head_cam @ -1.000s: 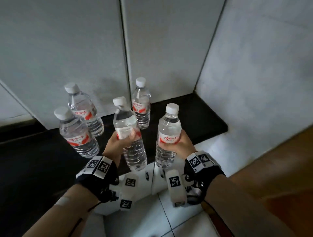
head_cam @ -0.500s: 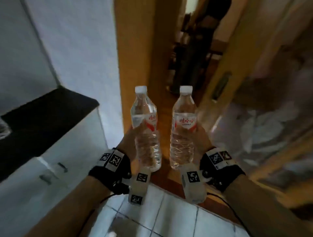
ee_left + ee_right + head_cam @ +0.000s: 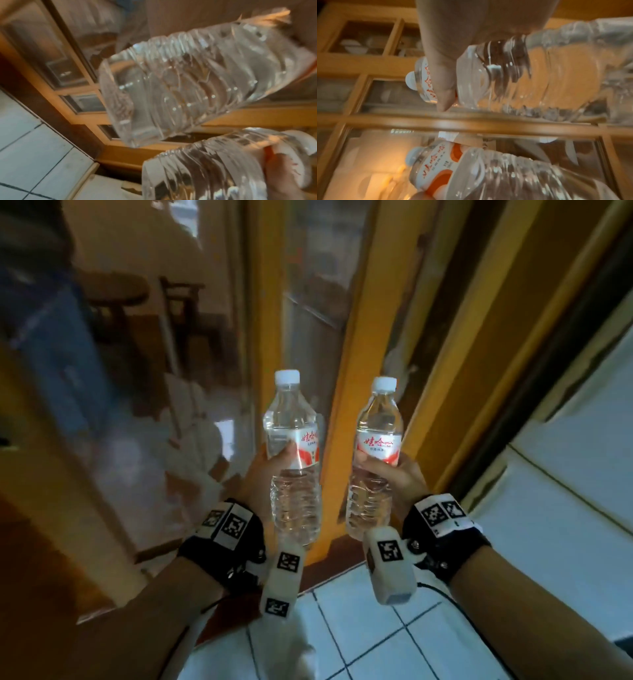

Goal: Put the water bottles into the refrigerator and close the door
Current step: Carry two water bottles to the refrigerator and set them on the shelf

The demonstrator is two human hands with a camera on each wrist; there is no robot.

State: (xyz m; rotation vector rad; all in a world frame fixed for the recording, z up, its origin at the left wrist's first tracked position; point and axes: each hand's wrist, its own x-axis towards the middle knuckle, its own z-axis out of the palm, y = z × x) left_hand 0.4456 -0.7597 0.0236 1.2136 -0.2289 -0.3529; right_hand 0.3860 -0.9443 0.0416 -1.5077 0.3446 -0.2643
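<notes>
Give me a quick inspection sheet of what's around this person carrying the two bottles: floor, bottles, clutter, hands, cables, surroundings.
Surface: white tiled floor underfoot; no table in view.
Job's things: left bottle and right bottle, both upright, capped, clear, with red and white labels; apart from each other. No refrigerator clearly seen.
Clutter: nothing seen.
Hands: left hand grips the left bottle around its middle; right hand grips the right bottle likewise. Both wrists carry black straps with marker tags.
Cables: a thin black cable runs from the right wrist strap.
Surroundings: yellow wooden door frame ahead with glass panels; blurred dark furniture beyond on the left; white panel on the right.
</notes>
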